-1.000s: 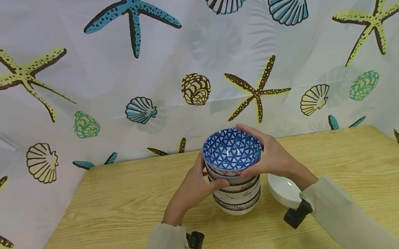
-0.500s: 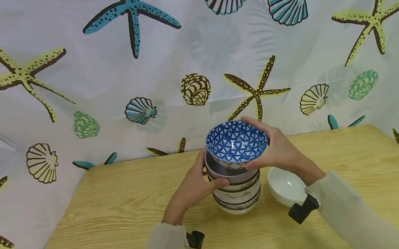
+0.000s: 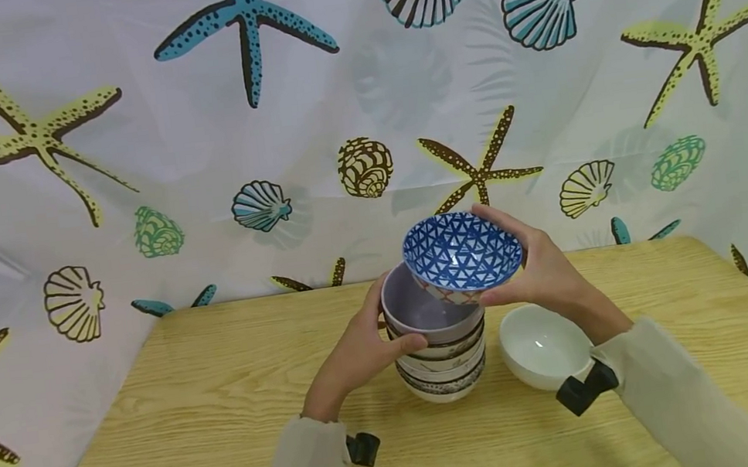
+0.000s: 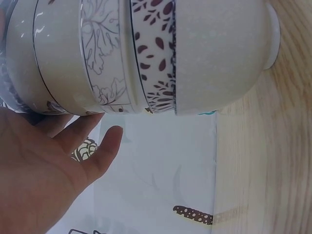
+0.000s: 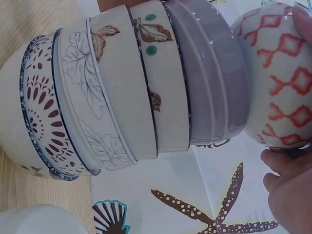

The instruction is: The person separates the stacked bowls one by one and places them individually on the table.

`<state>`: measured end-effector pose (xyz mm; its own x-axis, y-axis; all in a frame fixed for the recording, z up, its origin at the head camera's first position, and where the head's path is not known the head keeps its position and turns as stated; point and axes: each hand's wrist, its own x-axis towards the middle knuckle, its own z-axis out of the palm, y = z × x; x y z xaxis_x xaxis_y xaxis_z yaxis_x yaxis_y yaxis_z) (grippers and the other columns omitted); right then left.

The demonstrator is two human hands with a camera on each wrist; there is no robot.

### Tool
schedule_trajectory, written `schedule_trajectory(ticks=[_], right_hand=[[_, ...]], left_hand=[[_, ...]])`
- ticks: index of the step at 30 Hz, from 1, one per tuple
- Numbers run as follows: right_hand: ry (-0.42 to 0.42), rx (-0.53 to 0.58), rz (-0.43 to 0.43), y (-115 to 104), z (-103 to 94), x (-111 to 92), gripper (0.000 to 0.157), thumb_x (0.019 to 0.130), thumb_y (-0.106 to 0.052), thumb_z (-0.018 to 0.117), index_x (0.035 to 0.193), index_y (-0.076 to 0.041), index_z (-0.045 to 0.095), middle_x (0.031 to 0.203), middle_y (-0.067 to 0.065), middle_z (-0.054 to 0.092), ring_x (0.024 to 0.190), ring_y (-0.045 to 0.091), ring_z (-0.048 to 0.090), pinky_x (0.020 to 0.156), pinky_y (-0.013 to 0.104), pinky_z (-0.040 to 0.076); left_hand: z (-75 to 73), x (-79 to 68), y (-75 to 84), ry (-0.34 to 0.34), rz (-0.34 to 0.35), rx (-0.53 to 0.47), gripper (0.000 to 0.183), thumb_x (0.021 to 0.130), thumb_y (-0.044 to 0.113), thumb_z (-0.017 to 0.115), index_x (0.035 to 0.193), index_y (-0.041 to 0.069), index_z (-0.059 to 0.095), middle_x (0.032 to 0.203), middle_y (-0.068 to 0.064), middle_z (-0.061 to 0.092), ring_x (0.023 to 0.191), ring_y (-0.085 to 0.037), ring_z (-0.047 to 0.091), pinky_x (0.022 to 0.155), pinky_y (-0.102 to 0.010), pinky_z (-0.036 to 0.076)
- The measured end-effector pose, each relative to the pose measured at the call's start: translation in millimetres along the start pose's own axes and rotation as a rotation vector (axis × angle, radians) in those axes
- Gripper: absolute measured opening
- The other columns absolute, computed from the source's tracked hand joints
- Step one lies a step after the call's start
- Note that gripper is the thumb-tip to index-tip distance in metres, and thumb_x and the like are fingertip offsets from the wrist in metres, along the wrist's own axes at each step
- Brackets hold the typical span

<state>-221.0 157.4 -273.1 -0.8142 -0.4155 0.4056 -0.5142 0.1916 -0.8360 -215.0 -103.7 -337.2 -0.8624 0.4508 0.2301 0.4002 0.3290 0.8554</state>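
Observation:
My right hand [image 3: 547, 274] pinches a bowl [image 3: 462, 250] by its right side, thumb in front and fingers behind. Blue and white triangles line its inside; red diamond-like figures cover its outside [image 5: 280, 80]. This bowl is tilted and lifted above the right part of a stack of bowls [image 3: 443, 381]. Topmost in the stack is a lavender-grey bowl [image 3: 411, 307], its inside partly hidden. Below it come several pale bowls with leaf and petal patterns [image 5: 107, 97]. My left hand [image 3: 360, 348] holds the stack's upper left side, thumb in front, other fingers mostly hidden behind.
A plain white bowl [image 3: 536, 354] stands right of the stack, partly behind the right wrist's black camera [image 3: 585, 388]. All stand on a wooden table [image 3: 226, 399]. A cloth printed with starfish and shells [image 3: 306, 133] hangs behind the table.
The blue-patterned bowl has come up off the stack and moved right with my right hand, exposing the lavender-grey bowl's inside. My left hand has stayed on the stack.

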Motion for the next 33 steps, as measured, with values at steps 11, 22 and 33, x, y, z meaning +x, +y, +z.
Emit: schedule_trajectory(ticks=[11, 22, 33], right_hand=[[0.031, 0.002, 0.005, -9, -8.7, -1, 0.099, 0.066, 0.000, 0.081, 0.149, -0.001, 0.026, 0.153, 0.020, 0.027, 0.131, 0.042, 0.038, 0.090, 0.014, 0.047], [0.080, -0.008, 0.046, -9, -22.5, -15, 0.098, 0.067, 0.003, 0.080, 0.149, -0.003, 0.028, 0.154, 0.019, 0.027, 0.133, 0.042, 0.035, 0.091, 0.011, 0.045], [0.152, -0.062, 0.065, 3, -43.1, -37, 0.101, 0.066, 0.007, 0.079, 0.151, -0.009, 0.026, 0.155, 0.018, 0.025, 0.133, 0.044, 0.031, 0.089, 0.008, 0.044]], left_hand=[[-0.2, 0.7, 0.5, 0.004, 0.006, 0.013, 0.107, 0.071, 0.066, 0.068, 0.153, 0.021, 0.014, 0.153, -0.009, 0.030, 0.133, -0.032, 0.038, 0.102, -0.051, 0.041], [-1.2, 1.3, 0.2, 0.005, -0.008, 0.002, 0.111, 0.069, 0.067, 0.069, 0.153, 0.018, 0.015, 0.152, -0.011, 0.031, 0.134, -0.033, 0.038, 0.104, -0.053, 0.039], [0.1, -0.2, -0.6, 0.001, 0.006, -0.007, 0.117, 0.063, 0.074, 0.066, 0.152, 0.017, 0.016, 0.151, -0.011, 0.032, 0.133, -0.033, 0.039, 0.102, -0.054, 0.040]])
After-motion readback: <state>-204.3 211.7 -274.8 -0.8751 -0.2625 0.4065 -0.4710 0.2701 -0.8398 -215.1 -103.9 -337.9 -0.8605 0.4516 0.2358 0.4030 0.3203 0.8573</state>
